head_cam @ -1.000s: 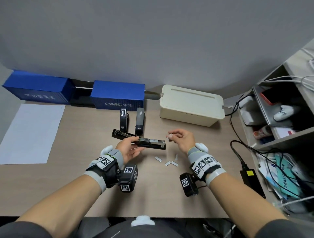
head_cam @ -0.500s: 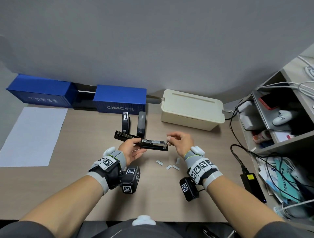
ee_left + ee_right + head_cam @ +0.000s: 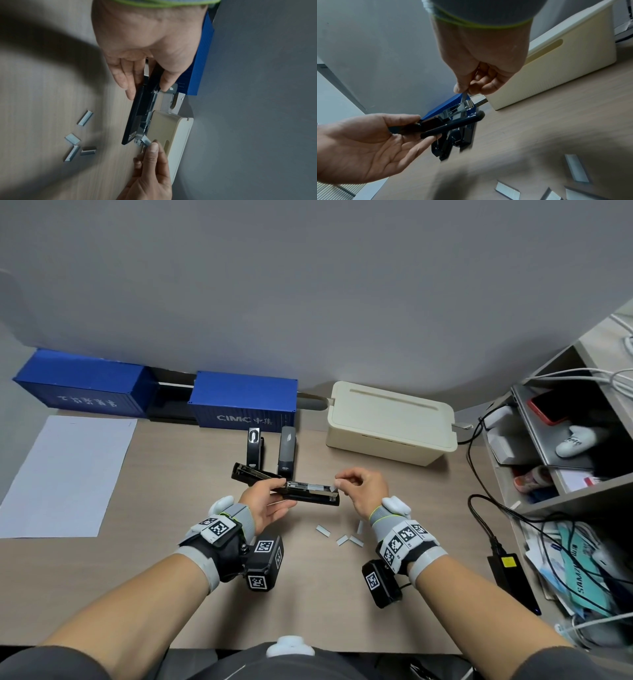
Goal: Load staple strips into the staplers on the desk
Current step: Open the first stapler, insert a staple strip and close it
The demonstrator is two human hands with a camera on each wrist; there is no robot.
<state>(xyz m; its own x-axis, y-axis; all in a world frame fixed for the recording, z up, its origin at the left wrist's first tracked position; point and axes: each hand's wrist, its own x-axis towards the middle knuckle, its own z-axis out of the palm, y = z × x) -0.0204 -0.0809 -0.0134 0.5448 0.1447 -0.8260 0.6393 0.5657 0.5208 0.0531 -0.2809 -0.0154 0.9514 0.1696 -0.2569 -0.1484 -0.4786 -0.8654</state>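
My left hand [image 3: 265,505] grips a black stapler [image 3: 308,494] above the desk, its lid swung back to the left and its metal staple channel bare. In the left wrist view the stapler [image 3: 137,116] sits between thumb and fingers of my left hand [image 3: 142,75]. My right hand [image 3: 359,487] pinches a short silver staple strip [image 3: 334,485] at the channel's right end. The wrist views show the strip [image 3: 146,140] [image 3: 464,100] touching the channel's front, held by my right hand [image 3: 471,86]. Two more black staplers [image 3: 255,450] [image 3: 287,451] stand behind on the desk.
Several loose staple strips [image 3: 339,537] lie on the desk near my right wrist. A cream box [image 3: 390,419] and blue container boxes [image 3: 245,402] line the back wall. A white sheet [image 3: 65,474] lies at the left. Shelves with cables [image 3: 565,474] stand at the right.
My right hand has moved left with the strip, from a little off the stapler to its channel's right end. The left hand keeps the open stapler nearly still.
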